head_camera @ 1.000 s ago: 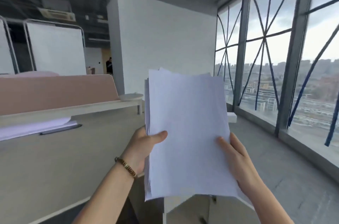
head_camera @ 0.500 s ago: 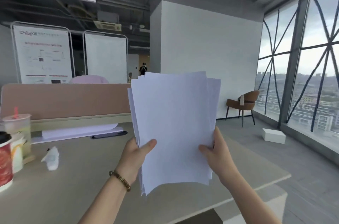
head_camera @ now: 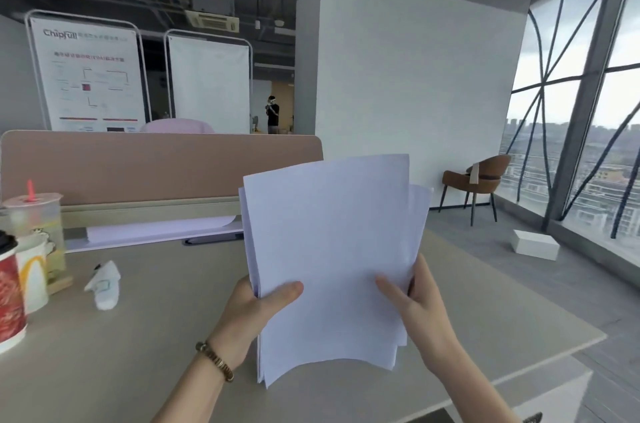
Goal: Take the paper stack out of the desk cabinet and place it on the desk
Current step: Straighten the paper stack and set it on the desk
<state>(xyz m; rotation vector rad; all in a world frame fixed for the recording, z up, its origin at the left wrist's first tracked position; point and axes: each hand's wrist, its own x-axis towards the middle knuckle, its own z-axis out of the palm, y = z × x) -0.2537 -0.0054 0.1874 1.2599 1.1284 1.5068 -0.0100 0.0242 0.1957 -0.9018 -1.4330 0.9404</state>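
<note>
A loose stack of white paper [head_camera: 329, 249] is held upright in the air above the beige desk [head_camera: 156, 336], its sheets slightly fanned at the top right. My left hand [head_camera: 254, 311] grips its lower left edge, thumb on the front sheet. My right hand [head_camera: 415, 304] grips the lower right edge, thumb on the front. The bottom edge of the stack curls a little above the desk top. The desk cabinet is not in view.
Drink cups [head_camera: 24, 266] stand at the desk's left edge, with a crumpled white tissue [head_camera: 104, 284] beside them. More paper and a dark pen [head_camera: 211, 239] lie below the tan partition [head_camera: 156, 162]. A brown chair [head_camera: 478, 183] and white box [head_camera: 535, 244] are on the floor right.
My view has swung left from the window toward the desk. The paper stack has come lower and sits over the desk top, both hands keeping their hold.
</note>
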